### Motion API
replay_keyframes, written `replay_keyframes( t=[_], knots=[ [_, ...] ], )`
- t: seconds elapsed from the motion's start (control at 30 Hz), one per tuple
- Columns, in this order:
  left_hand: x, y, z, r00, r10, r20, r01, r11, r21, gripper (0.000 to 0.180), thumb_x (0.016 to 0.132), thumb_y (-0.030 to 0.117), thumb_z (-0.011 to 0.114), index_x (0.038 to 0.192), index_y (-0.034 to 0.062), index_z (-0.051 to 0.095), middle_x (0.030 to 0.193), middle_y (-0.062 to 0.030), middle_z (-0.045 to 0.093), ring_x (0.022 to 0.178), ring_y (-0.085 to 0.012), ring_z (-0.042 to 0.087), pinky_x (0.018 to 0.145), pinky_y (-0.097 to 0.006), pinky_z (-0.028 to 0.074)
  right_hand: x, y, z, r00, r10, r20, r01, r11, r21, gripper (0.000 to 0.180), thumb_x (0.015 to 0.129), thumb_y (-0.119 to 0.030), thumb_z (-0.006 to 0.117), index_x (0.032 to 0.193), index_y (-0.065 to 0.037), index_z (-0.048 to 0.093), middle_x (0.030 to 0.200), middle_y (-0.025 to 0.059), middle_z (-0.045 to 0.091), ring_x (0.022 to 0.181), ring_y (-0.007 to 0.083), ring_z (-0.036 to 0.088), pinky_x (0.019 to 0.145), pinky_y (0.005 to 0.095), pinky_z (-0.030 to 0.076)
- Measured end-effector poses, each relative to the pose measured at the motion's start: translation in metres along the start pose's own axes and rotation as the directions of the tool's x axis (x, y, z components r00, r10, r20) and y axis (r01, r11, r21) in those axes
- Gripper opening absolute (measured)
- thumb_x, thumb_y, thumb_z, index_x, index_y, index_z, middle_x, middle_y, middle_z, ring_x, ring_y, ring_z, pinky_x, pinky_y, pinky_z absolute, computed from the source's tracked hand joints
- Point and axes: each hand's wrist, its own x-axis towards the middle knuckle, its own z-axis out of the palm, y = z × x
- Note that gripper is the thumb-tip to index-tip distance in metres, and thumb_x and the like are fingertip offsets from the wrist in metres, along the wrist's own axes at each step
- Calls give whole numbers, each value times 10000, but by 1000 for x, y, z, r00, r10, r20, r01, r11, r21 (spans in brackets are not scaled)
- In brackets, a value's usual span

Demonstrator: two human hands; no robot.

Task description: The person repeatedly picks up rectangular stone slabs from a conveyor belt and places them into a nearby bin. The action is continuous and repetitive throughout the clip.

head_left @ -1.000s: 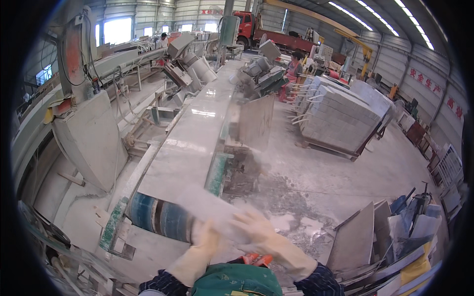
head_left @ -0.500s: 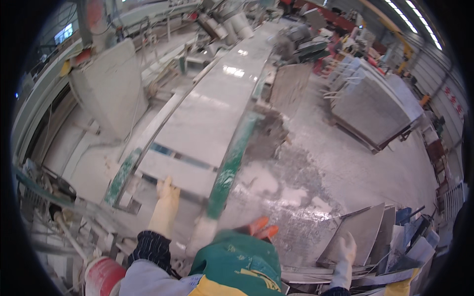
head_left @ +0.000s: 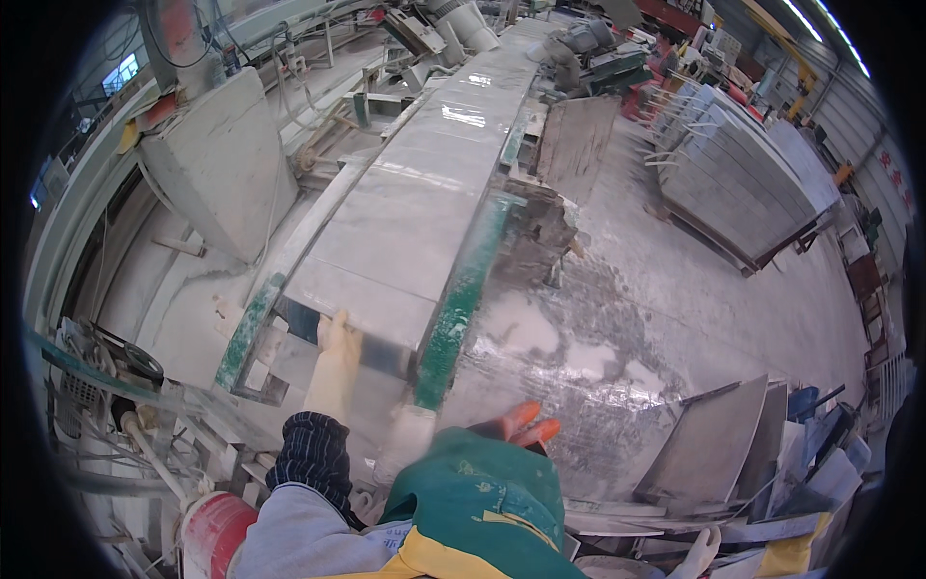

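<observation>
Slab (head_left: 365, 294) rests on the conveyor (head_left: 463, 309), left hand (head_left: 338, 340) seemingly steadying its seven-o'clock edge, fingers together; right hand (head_left: 702, 554) at five o'clock, fingers I can't tell.

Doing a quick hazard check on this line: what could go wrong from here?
1. Pinch: the gloved left hand is at the near slab's edge, close to the blue roller; fingers could get caught if it turns.
2. Slip: the floor beside the orange footwear looks wet.
3. Topple: the leaning panels at right might slide if knocked.
</observation>
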Motion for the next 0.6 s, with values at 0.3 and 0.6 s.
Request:
replay_keyframes(
  t=[0.3, 0.6],
  knots=[
    [3, 0, 5, 998, -17, -56, 20, 998, 61, 603, 956, 15, 502, 1485, 227, 305, 1338, -125, 496, 1170, -323, 543, 901, -519, 513, 21, 27, 27, 999, 11, 33, -15, 990, 138, 485, 951, -236, 589, 1342, 40, 510, 1355, 180, 553, 1230, 274, 532, 1061, 353, 393],
    [3, 1, 4, 999, -4, 47, -2, 992, 122, 497, 975, 76, 526, 1433, 173, 359, 1301, -117, 512, 1123, -281, 558, 911, -487, 507, 25, 48, 34, 1000, 20, 4, -20, 986, 167, 478, 959, -219, 567, 1345, 56, 500, 1348, 199, 556, 1225, 283, 543, 1058, 362, 400]
  ],
)
